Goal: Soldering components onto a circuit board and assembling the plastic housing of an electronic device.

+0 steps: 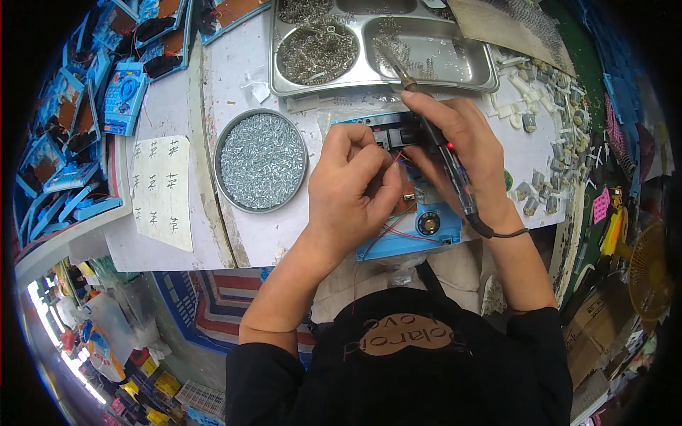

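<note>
A blue plastic casing (376,248) lies on the table under my hands, with a round black speaker (428,224) and thin red wires in its near part. My right hand (469,135) is wrapped round a soldering iron (455,169) with a small red light on its dark handle. Its metal tip points up and left, over the edge of the steel tray. My left hand (349,186) is closed in a pinch above the casing's left side, near a black part. What its fingertips hold is hidden.
The compartmented steel tray (312,86) at the back holds small springs and metal pieces. A round bowl (219,177) of screws stands left, beside a handwritten paper sheet (163,206). Blue casings (125,96) pile up far left; small motors (529,122) with white parts lie right.
</note>
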The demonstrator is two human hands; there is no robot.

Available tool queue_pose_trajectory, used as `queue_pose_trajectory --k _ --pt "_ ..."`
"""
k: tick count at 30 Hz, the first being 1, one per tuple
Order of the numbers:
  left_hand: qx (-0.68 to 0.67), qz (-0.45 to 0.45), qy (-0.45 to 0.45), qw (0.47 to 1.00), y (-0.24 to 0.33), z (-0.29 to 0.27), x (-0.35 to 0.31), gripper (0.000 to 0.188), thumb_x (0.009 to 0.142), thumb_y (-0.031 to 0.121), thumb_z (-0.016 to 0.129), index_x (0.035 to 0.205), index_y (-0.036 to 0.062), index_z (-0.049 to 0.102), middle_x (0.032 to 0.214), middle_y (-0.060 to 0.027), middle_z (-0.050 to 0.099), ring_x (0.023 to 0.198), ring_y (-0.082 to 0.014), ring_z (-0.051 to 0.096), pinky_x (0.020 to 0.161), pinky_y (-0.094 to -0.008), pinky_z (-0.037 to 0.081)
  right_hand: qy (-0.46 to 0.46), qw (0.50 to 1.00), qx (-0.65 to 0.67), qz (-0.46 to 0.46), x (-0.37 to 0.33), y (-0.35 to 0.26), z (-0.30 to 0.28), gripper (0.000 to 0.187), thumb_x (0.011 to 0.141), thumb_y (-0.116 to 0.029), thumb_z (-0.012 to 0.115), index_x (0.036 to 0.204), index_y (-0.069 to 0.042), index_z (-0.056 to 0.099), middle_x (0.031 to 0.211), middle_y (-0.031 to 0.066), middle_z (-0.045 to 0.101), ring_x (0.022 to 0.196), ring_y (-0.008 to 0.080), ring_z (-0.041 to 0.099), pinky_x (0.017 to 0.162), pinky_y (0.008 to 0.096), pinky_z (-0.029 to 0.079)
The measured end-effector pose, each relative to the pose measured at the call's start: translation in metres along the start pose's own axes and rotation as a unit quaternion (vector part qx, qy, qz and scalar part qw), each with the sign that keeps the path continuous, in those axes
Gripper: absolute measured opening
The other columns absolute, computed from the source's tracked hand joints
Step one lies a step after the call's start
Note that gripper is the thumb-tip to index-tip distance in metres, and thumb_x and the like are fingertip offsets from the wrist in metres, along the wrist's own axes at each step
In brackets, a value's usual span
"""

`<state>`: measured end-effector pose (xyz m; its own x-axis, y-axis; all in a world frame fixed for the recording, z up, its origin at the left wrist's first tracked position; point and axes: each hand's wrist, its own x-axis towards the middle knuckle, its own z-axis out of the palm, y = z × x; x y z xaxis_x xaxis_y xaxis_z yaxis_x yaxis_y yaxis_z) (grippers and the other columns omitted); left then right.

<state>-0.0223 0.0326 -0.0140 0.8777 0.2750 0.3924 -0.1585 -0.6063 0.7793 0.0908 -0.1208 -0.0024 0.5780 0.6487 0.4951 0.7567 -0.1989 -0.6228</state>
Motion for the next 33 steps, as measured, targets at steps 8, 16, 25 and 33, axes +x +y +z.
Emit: queue_pose_trajectory --k 8,16,25,33 --pt "-0.013 0.010 0.001 1.000 -0.003 -0.002 0.000 0.010 0.079 0.003 0.075 0.086 0.0018 0.067 0.099 -0.0125 0.055 0.071 -0.0211 0.058 0.064 -0.0318 0.049 0.008 0.999 0.043 0.032 0.002 -0.007 0.004 0.066 0.072 0.006 0.070 0.135 -0.011 0.061 0.095 0.0109 0.061 0.089 0.0325 0.057 0.082 0.0401 0.048" --pt "-0.007 -0.007 -0.017 1.000 0.000 -0.003 0.003 0.009 0.080 0.002 0.075 0.087 0.0019 0.069 0.099 -0.0118 0.054 0.069 -0.0198 0.057 0.063 -0.0310 0.047 0.016 0.995 0.080 0.052 -0.001 0.002 -0.002 0.063 0.074 0.003 0.074 0.135 -0.010 0.061 0.103 0.0136 0.063 0.095 0.0331 0.060 0.085 0.0382 0.050" --pt "0.014 -0.025 -0.013 0.999 0.003 0.001 0.005 0.008 0.080 0.002 0.076 0.086 0.0026 0.071 0.096 -0.0108 0.056 0.076 -0.0195 0.058 0.065 -0.0295 0.048 -0.028 0.995 0.062 0.066 -0.035 -0.021 -0.068 0.037 0.081 -0.006 0.077 0.116 0.001 0.068 0.079 0.0106 0.065 0.065 0.0205 0.057 0.059 0.0314 0.045" --pt "0.003 -0.016 -0.027 0.999 0.002 -0.002 0.004 0.008 0.080 0.002 0.075 0.086 0.0035 0.071 0.097 -0.0106 0.055 0.074 -0.0189 0.057 0.064 -0.0290 0.047 -0.012 0.996 0.080 -0.030 -0.053 -0.016 -0.059 0.027 0.080 -0.006 0.075 0.105 0.000 0.068 0.071 0.0083 0.065 0.053 0.0207 0.053 0.050 0.0320 0.041"
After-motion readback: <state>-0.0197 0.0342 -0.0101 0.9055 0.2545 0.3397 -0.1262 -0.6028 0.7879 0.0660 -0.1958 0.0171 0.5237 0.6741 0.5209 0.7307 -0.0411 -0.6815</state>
